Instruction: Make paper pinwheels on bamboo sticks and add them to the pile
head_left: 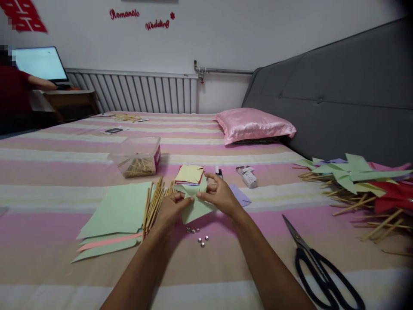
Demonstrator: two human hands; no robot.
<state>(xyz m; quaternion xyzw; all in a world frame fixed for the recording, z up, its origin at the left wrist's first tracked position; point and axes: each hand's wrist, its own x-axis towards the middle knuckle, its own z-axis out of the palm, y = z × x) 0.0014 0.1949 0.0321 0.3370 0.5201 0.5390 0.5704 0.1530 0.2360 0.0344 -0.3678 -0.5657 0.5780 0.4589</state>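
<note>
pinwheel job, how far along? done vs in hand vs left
Done: a heap of finished pinwheels on sticks lies at the right. In hand: left hand and right hand fold one green sheet above the pins. Left: a stack of uncut paper and a bundle of sticks remain unused.

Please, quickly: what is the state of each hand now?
Left hand: closed, pinching the folded light green paper sheet.
Right hand: closed, pinching the same green paper.
</note>
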